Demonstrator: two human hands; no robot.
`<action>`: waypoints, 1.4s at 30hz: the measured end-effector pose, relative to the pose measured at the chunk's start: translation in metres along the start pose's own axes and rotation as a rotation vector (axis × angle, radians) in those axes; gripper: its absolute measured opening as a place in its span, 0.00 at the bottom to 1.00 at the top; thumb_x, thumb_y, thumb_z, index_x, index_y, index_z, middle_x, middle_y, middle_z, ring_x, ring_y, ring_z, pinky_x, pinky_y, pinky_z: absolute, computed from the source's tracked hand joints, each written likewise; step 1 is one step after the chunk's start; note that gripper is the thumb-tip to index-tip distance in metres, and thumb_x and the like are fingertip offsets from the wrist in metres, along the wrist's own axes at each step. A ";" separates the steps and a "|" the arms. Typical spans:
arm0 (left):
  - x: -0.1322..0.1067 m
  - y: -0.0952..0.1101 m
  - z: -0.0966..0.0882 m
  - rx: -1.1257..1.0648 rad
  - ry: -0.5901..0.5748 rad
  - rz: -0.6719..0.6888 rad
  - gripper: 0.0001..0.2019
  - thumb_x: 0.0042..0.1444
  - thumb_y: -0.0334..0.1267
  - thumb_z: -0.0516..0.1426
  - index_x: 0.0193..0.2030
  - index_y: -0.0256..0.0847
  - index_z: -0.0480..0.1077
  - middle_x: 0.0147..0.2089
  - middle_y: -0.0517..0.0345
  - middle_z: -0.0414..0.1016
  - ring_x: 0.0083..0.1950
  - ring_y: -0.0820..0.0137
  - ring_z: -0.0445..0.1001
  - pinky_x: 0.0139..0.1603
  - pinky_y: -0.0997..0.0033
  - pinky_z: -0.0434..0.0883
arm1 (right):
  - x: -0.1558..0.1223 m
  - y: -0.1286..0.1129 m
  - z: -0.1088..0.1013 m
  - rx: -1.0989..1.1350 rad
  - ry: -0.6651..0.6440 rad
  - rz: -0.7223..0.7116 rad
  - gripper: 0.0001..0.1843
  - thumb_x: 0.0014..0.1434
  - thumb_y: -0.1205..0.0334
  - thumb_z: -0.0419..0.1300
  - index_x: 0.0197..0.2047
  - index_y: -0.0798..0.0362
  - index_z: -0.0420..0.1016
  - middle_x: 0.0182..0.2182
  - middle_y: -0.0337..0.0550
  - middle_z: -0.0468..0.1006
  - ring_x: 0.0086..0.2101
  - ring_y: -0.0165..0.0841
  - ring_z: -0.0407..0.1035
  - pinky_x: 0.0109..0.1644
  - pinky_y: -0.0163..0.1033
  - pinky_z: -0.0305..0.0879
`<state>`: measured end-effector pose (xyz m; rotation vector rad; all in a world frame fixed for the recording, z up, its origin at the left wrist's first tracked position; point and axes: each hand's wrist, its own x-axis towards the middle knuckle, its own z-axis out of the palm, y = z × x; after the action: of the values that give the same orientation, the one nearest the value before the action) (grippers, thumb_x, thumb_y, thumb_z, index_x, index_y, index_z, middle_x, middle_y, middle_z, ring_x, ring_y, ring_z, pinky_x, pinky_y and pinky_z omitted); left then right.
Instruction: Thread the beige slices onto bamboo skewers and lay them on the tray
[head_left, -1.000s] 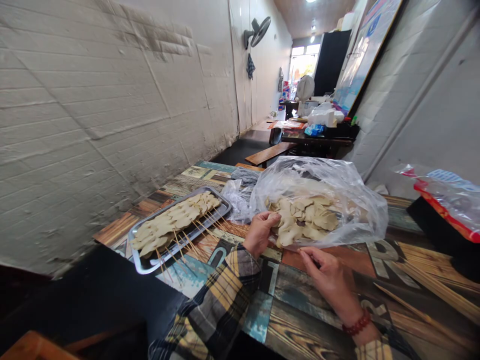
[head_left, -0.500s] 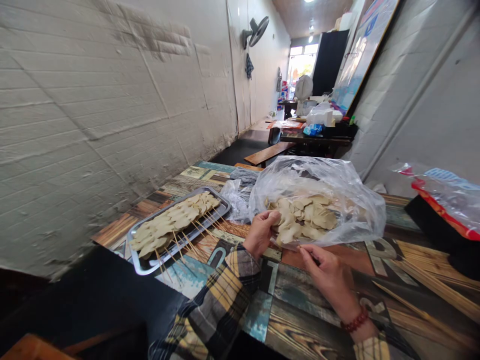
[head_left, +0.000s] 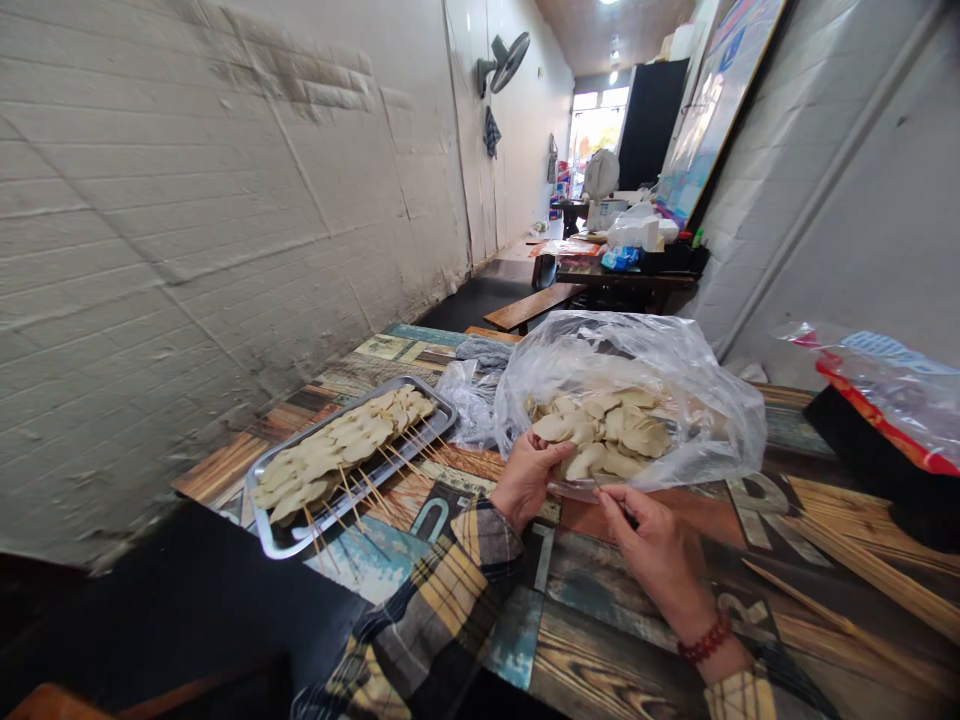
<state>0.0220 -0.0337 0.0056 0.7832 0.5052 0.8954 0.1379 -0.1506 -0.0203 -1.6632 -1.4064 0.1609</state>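
Note:
My left hand (head_left: 525, 475) is closed on a pale flat slice (head_left: 552, 428) at the near edge of a clear plastic bag (head_left: 712, 400). Inside the bag lies a heap of similar pale slices (head_left: 634, 430). Just to the right, my right hand (head_left: 645, 530) pinches a thin skewer between thumb and forefinger; only a short end shows, and the rest is hidden by the hand. On the left, a metal tray (head_left: 281, 545) holds rows of skewered slices (head_left: 337, 440), their bare sticks (head_left: 390, 465) poking out over the near rim.
Loose bamboo skewers (head_left: 885, 570) lie on the patterned wooden table (head_left: 592, 640) at the right. Behind them stands a black box (head_left: 847, 440) with plastic packaging. A crumpled clear bag (head_left: 469, 400) and grey cloth (head_left: 484, 352) sit between tray and large bag. A bench (head_left: 532, 305) is beyond.
My left hand has turned slightly, and the slice it holds now lies higher, over the heap. The right hand stays close by, almost unmoved. The whole view has shifted a little.

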 end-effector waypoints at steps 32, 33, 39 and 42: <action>-0.004 -0.006 0.005 -0.044 0.023 -0.133 0.21 0.39 0.45 0.70 0.37 0.34 0.76 0.35 0.50 0.79 0.37 0.66 0.76 0.41 0.69 0.71 | -0.003 0.004 0.001 -0.199 0.044 -0.102 0.19 0.66 0.54 0.48 0.34 0.50 0.78 0.29 0.43 0.83 0.27 0.32 0.76 0.32 0.33 0.67; -0.005 -0.006 0.005 -0.041 0.023 -0.138 0.20 0.38 0.44 0.70 0.37 0.34 0.76 0.35 0.50 0.79 0.38 0.66 0.77 0.42 0.69 0.71 | -0.003 0.005 0.003 -0.182 0.039 -0.103 0.19 0.66 0.55 0.48 0.34 0.50 0.78 0.29 0.43 0.83 0.27 0.32 0.76 0.32 0.34 0.67; -0.008 -0.009 0.007 -0.017 0.080 -0.123 0.21 0.34 0.43 0.72 0.36 0.36 0.77 0.33 0.53 0.79 0.37 0.66 0.77 0.41 0.68 0.72 | -0.007 0.010 0.008 -0.145 -0.008 -0.103 0.19 0.67 0.55 0.47 0.34 0.51 0.76 0.29 0.43 0.82 0.29 0.33 0.76 0.34 0.35 0.67; -0.009 -0.009 0.008 -0.007 0.086 -0.124 0.22 0.34 0.44 0.72 0.37 0.36 0.77 0.32 0.53 0.79 0.36 0.66 0.77 0.40 0.68 0.72 | -0.007 0.010 0.007 -0.144 0.005 -0.106 0.20 0.67 0.54 0.46 0.34 0.50 0.76 0.29 0.43 0.82 0.28 0.33 0.76 0.33 0.35 0.67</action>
<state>0.0270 -0.0482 0.0046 0.7018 0.6192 0.8178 0.1381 -0.1518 -0.0347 -1.6989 -1.5284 -0.0054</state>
